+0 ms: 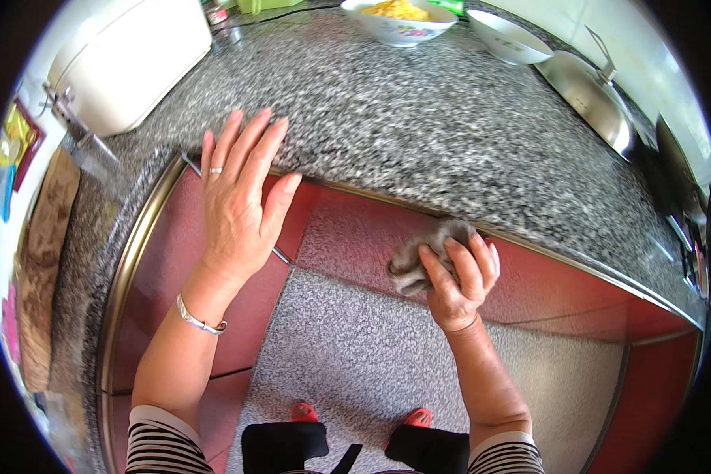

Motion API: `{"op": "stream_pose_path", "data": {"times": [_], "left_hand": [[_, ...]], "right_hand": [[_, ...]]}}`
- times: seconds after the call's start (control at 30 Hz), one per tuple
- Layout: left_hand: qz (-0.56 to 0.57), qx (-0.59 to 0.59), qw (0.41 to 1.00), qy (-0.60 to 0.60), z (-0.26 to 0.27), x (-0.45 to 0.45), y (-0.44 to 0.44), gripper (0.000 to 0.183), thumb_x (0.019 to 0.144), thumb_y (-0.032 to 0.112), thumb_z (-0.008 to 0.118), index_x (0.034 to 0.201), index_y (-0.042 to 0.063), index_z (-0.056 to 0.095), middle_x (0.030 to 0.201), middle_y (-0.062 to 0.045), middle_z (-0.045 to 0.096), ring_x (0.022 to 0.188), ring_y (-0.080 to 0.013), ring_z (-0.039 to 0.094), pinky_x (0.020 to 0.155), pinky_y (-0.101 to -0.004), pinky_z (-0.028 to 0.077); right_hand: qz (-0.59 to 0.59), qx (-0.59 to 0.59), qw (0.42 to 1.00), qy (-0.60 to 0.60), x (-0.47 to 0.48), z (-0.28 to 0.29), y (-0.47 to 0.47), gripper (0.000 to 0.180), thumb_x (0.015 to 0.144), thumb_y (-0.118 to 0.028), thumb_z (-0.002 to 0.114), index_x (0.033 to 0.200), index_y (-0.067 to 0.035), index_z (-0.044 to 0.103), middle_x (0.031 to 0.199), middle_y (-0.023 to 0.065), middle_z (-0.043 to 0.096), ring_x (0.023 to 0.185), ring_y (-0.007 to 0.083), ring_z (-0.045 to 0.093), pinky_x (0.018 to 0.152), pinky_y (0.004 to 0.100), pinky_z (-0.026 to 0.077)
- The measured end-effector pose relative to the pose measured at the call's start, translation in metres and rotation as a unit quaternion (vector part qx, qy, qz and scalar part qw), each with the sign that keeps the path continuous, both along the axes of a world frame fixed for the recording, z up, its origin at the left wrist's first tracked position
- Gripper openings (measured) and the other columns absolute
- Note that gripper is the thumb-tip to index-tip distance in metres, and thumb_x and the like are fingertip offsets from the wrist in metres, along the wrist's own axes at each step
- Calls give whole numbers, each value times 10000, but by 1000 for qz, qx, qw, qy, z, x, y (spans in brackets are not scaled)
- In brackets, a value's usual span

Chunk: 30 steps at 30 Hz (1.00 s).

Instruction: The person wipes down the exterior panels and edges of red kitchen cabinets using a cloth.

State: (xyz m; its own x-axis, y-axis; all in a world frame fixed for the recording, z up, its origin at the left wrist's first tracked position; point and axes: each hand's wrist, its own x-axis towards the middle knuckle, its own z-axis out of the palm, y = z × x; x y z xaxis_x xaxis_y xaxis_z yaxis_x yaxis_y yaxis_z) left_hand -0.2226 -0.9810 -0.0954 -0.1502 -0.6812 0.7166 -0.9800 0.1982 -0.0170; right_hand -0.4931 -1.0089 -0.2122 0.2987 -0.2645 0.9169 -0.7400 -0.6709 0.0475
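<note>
My right hand [463, 278] grips a crumpled grey cloth [413, 260] at the metal-trimmed front edge of the counter, before the red cabinet fronts [545, 284]. My left hand [240, 183] is empty, palm down with fingers spread. It reaches over the counter's edge near the left corner; whether its fingertips rest on the stone cannot be told. A ring [215, 170] is on one of its fingers and a silver bangle [198, 317] circles the wrist. Beyond both hands stretches the speckled granite countertop [379, 118].
At the back stand a floral bowl [400, 26] of yellow food and a white bowl [509, 38]. A metal lid [592, 98] leans at the right wall. To the left are a white container [136, 59], a metal tool [80, 118] and a long wooden board [47, 266].
</note>
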Motion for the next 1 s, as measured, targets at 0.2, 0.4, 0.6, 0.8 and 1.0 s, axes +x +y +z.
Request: {"op": "stream_pose_path", "data": {"times": [0.2, 0.4, 0.6, 0.8, 1.0], "left_hand": [[-56, -147, 987, -25, -24, 16, -15, 315, 900, 232, 555, 1173, 77, 581, 1185, -89, 598, 1149, -310, 515, 1047, -453, 298], [-98, -302, 948, -13, -71, 1, -26, 420, 882, 183, 583, 1274, 51, 506, 1301, -158, 503, 1228, -352, 448, 1054, -460, 292], [-88, 21, 963, 253, -271, -23, 68, 384, 848, 67, 592, 1226, 15, 545, 1344, -188, 475, 1294, -376, 389, 1079, -474, 289], [-57, -28, 893, 446, -319, -2, 68, 351, 846, 33, 589, 1195, 14, 562, 1240, -193, 553, 1176, -338, 516, 995, -409, 405], [-32, 1, 871, 491, -347, 17, 90, 309, 863, 52, 566, 1169, 5, 574, 1227, -186, 567, 1150, -322, 538, 979, -392, 417]], "right_hand": [[80, -54, 984, 148, 35, -72, -39, 332, 755, -208, 598, 1075, -247, 680, 1255, -53, 544, 1262, 194, 431, 1027, 381, 354], [54, 78, 812, 575, 25, -275, -52, 416, 907, -228, 449, 1314, -147, 468, 1409, -6, 420, 1347, 195, 331, 1088, 344, 313], [193, 218, 914, 284, 42, -210, -47, 396, 830, -210, 513, 1223, -187, 561, 1370, 9, 472, 1260, 234, 438, 1055, 409, 341], [-56, -212, 970, 106, 131, -41, -55, 417, 731, -207, 590, 1141, -213, 664, 1304, 4, 514, 1277, 246, 404, 1006, 463, 353], [214, 58, 899, 378, 136, -227, -58, 401, 839, -187, 518, 1224, -86, 569, 1379, 17, 448, 1336, 190, 340, 1085, 378, 316]]}}
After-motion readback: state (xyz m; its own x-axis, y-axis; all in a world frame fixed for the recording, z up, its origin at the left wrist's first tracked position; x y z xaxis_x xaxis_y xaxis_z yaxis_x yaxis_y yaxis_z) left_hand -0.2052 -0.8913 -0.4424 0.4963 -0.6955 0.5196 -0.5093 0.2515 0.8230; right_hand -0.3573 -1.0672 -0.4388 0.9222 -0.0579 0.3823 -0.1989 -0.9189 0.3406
